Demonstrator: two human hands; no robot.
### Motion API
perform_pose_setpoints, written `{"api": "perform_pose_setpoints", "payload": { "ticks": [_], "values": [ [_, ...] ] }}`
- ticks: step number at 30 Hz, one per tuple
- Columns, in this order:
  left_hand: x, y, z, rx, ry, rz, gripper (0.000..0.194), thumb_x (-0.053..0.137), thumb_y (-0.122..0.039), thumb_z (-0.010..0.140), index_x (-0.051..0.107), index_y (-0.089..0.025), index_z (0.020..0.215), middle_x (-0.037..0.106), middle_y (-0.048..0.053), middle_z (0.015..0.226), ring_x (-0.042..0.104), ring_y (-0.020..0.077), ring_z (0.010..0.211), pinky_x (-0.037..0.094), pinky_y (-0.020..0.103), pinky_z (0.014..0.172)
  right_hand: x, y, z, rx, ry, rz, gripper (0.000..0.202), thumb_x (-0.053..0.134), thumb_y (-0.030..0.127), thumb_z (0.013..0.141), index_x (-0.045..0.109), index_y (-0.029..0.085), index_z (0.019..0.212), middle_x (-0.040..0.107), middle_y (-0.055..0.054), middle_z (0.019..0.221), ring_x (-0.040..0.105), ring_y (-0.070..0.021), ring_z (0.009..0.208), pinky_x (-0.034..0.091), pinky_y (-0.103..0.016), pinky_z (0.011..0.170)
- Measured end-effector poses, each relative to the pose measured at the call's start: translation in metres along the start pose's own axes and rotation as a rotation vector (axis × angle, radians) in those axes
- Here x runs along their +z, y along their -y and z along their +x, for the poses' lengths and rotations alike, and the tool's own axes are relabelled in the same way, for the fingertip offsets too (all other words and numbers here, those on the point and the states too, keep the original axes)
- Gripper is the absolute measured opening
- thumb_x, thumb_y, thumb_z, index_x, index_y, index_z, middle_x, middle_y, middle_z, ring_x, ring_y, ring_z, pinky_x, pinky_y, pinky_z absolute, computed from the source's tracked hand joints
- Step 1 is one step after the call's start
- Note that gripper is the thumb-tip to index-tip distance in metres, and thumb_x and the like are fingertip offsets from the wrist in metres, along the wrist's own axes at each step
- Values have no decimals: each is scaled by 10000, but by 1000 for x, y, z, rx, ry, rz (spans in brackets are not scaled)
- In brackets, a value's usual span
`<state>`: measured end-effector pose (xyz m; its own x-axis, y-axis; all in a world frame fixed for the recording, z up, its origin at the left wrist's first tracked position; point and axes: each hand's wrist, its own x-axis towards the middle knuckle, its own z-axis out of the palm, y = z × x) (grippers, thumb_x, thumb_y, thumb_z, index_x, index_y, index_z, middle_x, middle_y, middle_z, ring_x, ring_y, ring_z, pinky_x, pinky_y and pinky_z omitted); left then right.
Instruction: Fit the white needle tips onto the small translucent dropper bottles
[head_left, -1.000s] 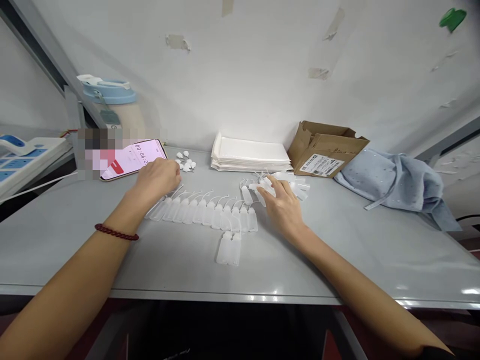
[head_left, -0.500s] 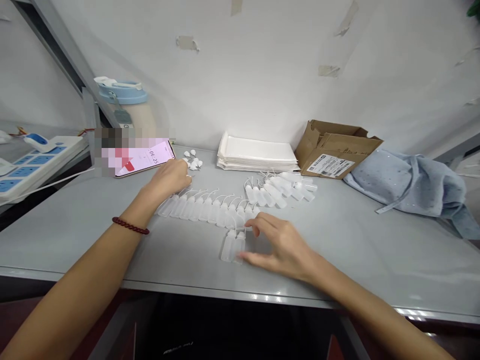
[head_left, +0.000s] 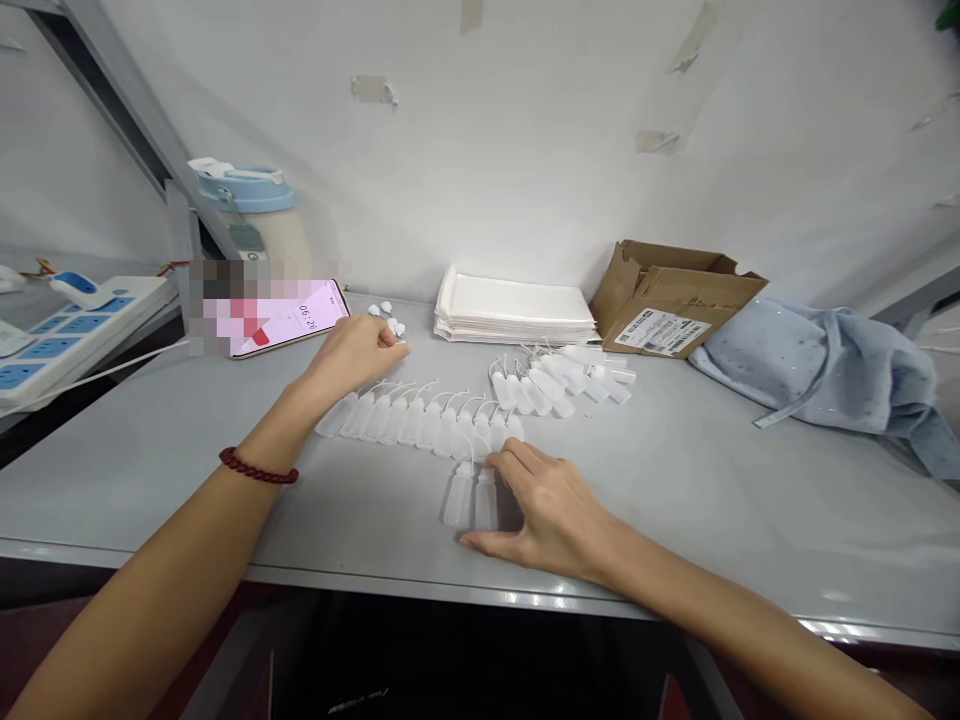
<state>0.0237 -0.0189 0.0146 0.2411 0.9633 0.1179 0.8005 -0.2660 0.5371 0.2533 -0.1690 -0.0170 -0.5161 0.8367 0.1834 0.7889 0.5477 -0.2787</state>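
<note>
My left hand (head_left: 356, 350) is at the back left of the table, over a small pile of white caps (head_left: 391, 322). Its thumb and fingertips are pressed together; whatever is between them is too small to make out. My right hand (head_left: 551, 510) rests near the front edge with thumb and fingers spread apart. They curve around the right side of two small translucent plastic bottles (head_left: 458, 498) that lie side by side with thin stems. Whether a fingertip touches the nearer bottle, I cannot tell. Behind them, several similar bottles (head_left: 403, 420) lie in a slanting row.
More bottles (head_left: 559, 380) lie heaped behind my right hand. A stack of white envelopes (head_left: 517, 305) and a cardboard box (head_left: 667, 300) stand by the wall. Grey-blue cloth (head_left: 832, 370) lies at right. A phone (head_left: 300, 315), tumbler (head_left: 259, 215) and power strip (head_left: 82, 325) are at left.
My left hand has shifted slightly right over the caps, its fingertips now pinched together. My right thumb has slid down and left to the base of the two bottles, which now lie slightly apart.
</note>
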Motion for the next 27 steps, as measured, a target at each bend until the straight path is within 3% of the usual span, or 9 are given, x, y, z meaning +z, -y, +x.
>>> {"api": "perform_pose_setpoints", "payload": {
  "ticks": [2, 3, 6, 8, 11, 14, 19, 27],
  "values": [
    [3, -12, -6, -5, 55, -134, 246, 581, -418, 750, 656, -184, 753, 585, 20, 656, 517, 141, 593, 386, 247, 531, -1, 0, 0, -7, -23, 20, 533, 703, 516, 653, 576, 104, 967, 607, -87, 856, 590, -207, 678, 468, -312, 522],
    [5, -19, -8, -16, 121, -329, 252, 598, -423, 756, 663, -185, 803, 586, 16, 697, 510, 123, 594, 396, 241, 546, -3, -1, 0, -12, -51, 36, 530, 712, 507, 643, 568, 107, 960, 601, -80, 840, 583, -199, 664, 463, -305, 512],
    [12, -36, -18, 5, 267, -856, 237, 659, -400, 743, 657, -165, 772, 531, 5, 680, 473, 97, 604, 404, 232, 571, -11, -7, 1, -33, -187, 88, 490, 717, 478, 655, 539, 127, 947, 573, -61, 800, 554, -173, 645, 455, -287, 514],
    [17, -47, -24, 2, 371, -1025, 227, 676, -376, 739, 650, -151, 725, 513, 6, 668, 455, 92, 597, 378, 221, 530, -17, -13, 2, -63, -321, 105, 469, 706, 467, 681, 521, 144, 966, 545, -41, 769, 527, -156, 631, 449, -276, 525],
    [25, -61, -35, -41, 544, -1067, 246, 683, -360, 744, 626, -139, 652, 494, -12, 639, 406, 64, 535, 351, 211, 493, -24, -21, 4, -101, -504, 102, 475, 705, 472, 683, 517, 179, 1005, 483, 6, 692, 475, -134, 579, 419, -257, 505],
    [33, -73, -45, -92, 607, -1078, 243, 694, -346, 740, 630, -130, 649, 527, -9, 651, 417, 55, 524, 370, 203, 491, -26, -24, 5, -129, -566, 108, 487, 723, 475, 662, 526, 205, 1017, 447, 25, 658, 453, -129, 558, 402, -256, 489],
    [42, -79, -51, -91, 673, -1184, 225, 671, -334, 778, 660, -125, 695, 546, 0, 669, 458, 61, 565, 407, 185, 507, -27, -23, 6, -202, -558, 199, 516, 747, 448, 666, 551, 190, 1068, 477, 17, 656, 486, -136, 579, 441, -267, 505],
    [43, -76, -48, -157, 651, -1222, 232, 710, -344, 744, 675, -120, 691, 567, 20, 690, 490, 72, 588, 457, 191, 536, -34, -34, 1, -249, -452, 243, 591, 720, 468, 696, 562, 247, 1221, 676, -15, 734, 581, -132, 539, 518, -261, 465]
  ]
}}
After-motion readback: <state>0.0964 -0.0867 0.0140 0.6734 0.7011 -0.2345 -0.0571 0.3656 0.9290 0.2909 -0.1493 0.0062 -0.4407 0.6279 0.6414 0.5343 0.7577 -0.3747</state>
